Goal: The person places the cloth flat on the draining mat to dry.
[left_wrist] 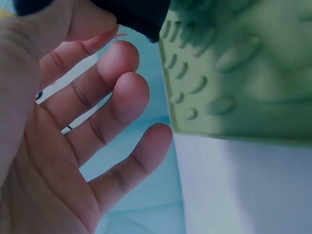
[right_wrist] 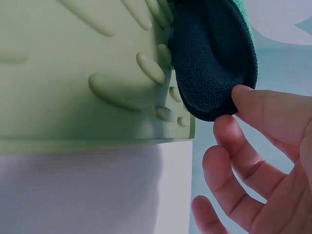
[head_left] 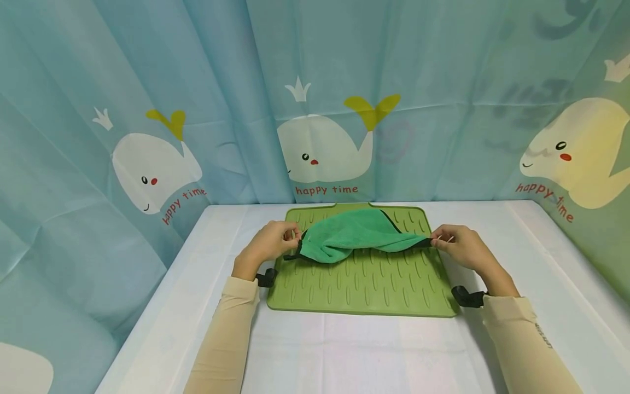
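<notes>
A green cloth [head_left: 354, 232] with black edging is stretched between both hands over a green ridged mat [head_left: 354, 284]. At the cloth's left end, my left hand [head_left: 275, 239] pinches a dark corner; the left wrist view shows that dark fabric [left_wrist: 139, 14] by the thumb, with the other fingers spread below. My right hand [head_left: 462, 246] pinches the opposite corner between thumb and fingertips. In the right wrist view, the dark underside [right_wrist: 214, 63] of the cloth hangs folded from the thumb and index finger. The cloth's middle is bunched and its back part bulges upward.
The mat lies on a table with a white cover [head_left: 344, 350]. Behind and at the sides hangs a light blue curtain [head_left: 236, 65] printed with whales. Black straps with small camera mounts [head_left: 465, 297] sit at both wrists.
</notes>
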`<action>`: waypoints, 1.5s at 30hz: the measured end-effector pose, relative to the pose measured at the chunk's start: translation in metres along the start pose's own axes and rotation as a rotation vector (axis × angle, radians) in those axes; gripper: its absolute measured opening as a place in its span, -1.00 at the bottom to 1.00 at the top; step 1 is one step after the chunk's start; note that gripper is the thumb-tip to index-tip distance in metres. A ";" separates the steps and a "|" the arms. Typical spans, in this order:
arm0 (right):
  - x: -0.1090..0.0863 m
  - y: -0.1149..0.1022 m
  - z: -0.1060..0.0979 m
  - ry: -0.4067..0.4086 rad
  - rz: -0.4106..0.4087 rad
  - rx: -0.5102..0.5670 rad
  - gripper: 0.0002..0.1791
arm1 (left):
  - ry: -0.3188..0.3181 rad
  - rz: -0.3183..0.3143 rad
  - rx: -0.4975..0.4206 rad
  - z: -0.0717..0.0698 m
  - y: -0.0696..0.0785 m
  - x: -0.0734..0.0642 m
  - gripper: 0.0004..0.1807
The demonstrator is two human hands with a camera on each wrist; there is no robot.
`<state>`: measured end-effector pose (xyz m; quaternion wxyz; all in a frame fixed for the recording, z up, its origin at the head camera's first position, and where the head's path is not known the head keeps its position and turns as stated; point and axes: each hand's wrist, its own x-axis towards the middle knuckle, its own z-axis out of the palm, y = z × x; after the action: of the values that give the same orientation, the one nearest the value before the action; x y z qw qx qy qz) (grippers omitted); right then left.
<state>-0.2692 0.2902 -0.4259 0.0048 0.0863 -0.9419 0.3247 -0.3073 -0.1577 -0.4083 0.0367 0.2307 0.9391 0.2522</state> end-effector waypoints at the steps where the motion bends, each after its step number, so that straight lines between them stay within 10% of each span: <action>1: 0.000 0.000 0.000 0.000 0.000 0.002 -0.82 | -0.002 -0.011 0.007 0.001 -0.001 0.000 -0.90; 12: 0.000 -0.004 0.001 -0.093 -0.018 0.012 -0.83 | -0.075 -0.143 0.008 0.002 -0.001 -0.002 -0.83; 19: -0.003 -0.015 -0.001 -0.207 -0.089 0.031 -0.80 | -0.307 -0.276 0.001 0.000 0.009 -0.005 -0.34; 26: -0.001 -0.027 0.013 -0.354 -0.142 0.045 -0.77 | -0.384 -0.273 0.001 0.003 0.012 -0.007 -0.36; 35: 0.000 -0.036 0.030 -0.326 -0.117 -0.079 -0.73 | -0.358 -0.222 -0.052 0.003 0.009 -0.008 -0.53; 45: 0.002 -0.031 0.029 -0.234 -0.177 -0.123 -0.87 | -0.119 -0.122 -0.093 -0.002 0.000 -0.006 -0.58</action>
<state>-0.2643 0.2481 -0.4291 -0.0709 0.2055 -0.9429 0.2523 -0.3020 -0.1614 -0.4064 0.1186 0.1857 0.9348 0.2787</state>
